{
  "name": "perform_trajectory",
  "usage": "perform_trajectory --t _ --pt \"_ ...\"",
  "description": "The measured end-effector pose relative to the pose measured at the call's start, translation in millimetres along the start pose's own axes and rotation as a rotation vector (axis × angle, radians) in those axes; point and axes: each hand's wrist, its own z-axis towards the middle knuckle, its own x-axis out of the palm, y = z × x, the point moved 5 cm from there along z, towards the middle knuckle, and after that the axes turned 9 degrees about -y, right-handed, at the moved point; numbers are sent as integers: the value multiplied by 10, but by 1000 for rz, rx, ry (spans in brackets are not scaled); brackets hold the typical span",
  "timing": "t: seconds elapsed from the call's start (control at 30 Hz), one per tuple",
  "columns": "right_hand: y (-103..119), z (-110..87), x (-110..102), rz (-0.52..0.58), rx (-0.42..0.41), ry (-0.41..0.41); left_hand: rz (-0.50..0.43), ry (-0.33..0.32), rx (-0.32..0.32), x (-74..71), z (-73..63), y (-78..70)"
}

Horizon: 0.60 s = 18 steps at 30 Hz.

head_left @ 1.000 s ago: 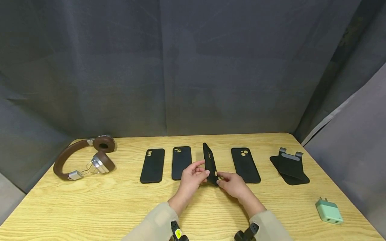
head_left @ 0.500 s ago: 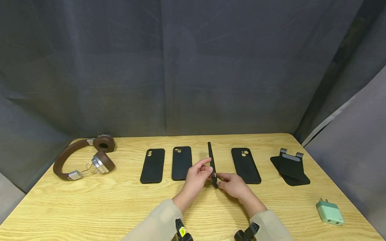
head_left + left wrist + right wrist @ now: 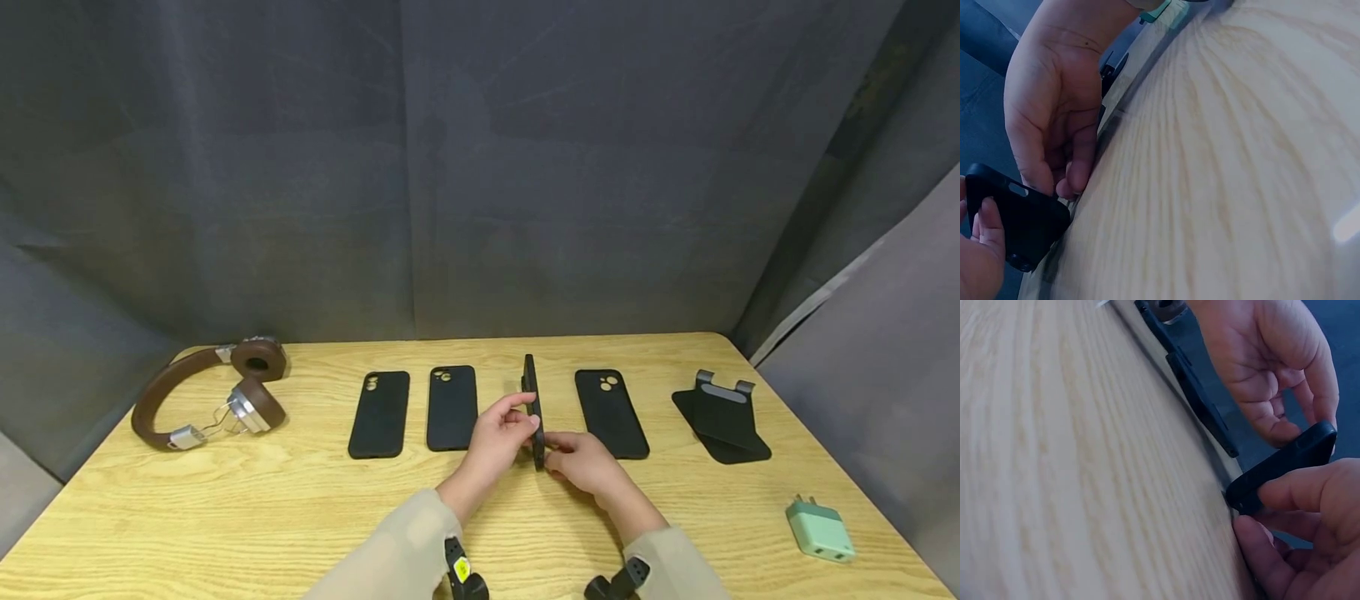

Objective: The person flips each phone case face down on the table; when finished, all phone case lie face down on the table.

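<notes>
A black phone case (image 3: 532, 375) stands on its long edge on the table, seen nearly edge-on in the head view. My left hand (image 3: 495, 437) pinches it from the left between thumb and fingers. From the right, my right hand (image 3: 588, 467) holds its near lower corner with curled fingers and thumb. In the left wrist view the phone case (image 3: 1029, 219) shows a small slot in its rim. The right wrist view has its lower corner by my right thumb and finger; part of the phone case (image 3: 1285, 459) is hidden there.
Black phone cases lie flat to the left (image 3: 378, 414), beside my left hand (image 3: 452, 408), and to the right (image 3: 611, 414). Brown headphones (image 3: 161, 383) lie at far left. A black folding stand (image 3: 723, 417) and a green charger plug (image 3: 821, 529) are at right, before a dark curtain (image 3: 480, 167).
The standing phone case has turned from showing its inner face to nearly edge-on and shifted slightly right. My left hand moved right with it; my right hand stayed nearly in place.
</notes>
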Motion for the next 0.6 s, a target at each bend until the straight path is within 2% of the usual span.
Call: perform_trajectory --t 0.27,0.6 --pt "79 -72 -55 151 6 -13 16 6 -31 35 47 52" --pt "263 -137 -166 128 -81 -55 -4 10 -41 50 53 68"
